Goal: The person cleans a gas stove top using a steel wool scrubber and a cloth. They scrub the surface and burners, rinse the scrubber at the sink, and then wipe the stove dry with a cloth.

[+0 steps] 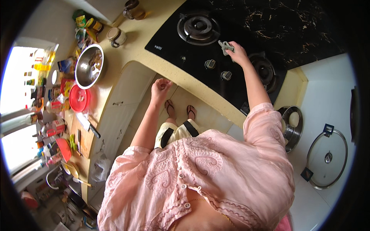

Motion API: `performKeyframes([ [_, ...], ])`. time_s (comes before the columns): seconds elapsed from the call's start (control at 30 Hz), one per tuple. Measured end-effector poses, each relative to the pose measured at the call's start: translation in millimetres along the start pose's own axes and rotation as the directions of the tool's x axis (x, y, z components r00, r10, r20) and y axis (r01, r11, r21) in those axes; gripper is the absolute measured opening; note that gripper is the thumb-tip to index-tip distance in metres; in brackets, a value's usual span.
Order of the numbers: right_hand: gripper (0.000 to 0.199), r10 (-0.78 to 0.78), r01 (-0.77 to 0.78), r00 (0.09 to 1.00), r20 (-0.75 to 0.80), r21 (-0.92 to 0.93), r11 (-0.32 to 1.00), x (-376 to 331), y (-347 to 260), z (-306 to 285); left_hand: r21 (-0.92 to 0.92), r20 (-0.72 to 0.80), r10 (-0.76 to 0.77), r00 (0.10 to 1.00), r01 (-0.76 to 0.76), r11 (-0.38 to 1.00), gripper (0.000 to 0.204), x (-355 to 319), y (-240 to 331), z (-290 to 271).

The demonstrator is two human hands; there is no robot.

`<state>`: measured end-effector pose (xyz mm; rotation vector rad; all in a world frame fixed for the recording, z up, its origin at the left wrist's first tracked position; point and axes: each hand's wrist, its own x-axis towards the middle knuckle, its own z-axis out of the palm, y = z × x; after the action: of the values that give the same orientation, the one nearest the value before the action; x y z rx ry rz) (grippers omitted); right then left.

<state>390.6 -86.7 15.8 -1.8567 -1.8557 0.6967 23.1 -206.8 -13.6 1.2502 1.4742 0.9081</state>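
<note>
My right hand [238,54] reaches over the black glass gas stove [169,44] and is closed on a crumpled grey-green cloth [226,47]. The cloth touches the glass between the left burner [198,27] and the right burner [264,71], just beyond the two control knobs [210,64]. My forearm partly covers the right burner. Near the front edge of the counter [181,79], my left hand [162,86] hangs in the air, its fingers curled in a loose fist with nothing seen in them.
On the left counter are a steel bowl [89,67], a red plastic bowl [79,97], a knife [92,127] on a cutting board and several bottles. A lidded jar [116,37] and a glass pitcher [133,10] stand farther back. At right hang a steel strainer [295,133] and a glass lid [327,158].
</note>
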Motion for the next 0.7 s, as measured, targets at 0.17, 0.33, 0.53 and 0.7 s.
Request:
performKeyframes([
  [0.17, 0.027, -0.048, -0.013, 0.965, -0.257, -0.234, 0.972, -17, -40, 14, -0.173, -0.022, -0.138, 0.990, 0.132, 0.976, 0.019, -30, 9, -8],
  [0.33, 0.014, -0.488, 0.522, 0.835, -0.255, 0.086, 0.848, -41, -137, 60, -0.336, -0.143, -0.164, 0.976, 0.108, 0.936, 0.030, -67, 15, -45],
  [0.53, 0.020, -0.545, 0.522, 0.837, 0.047, 0.234, 0.821, -111, -232, 161, -0.433, -0.375, -0.237, 0.896, 0.057, 0.900, 0.031, -126, 8, -112],
  [0.7, 0.033, -0.736, 0.610, 0.643, 0.210, 0.441, 0.658, -185, -336, 236, -0.444, -0.655, -0.263, 0.708, -0.079, 0.892, 0.027, -218, -62, -189],
])
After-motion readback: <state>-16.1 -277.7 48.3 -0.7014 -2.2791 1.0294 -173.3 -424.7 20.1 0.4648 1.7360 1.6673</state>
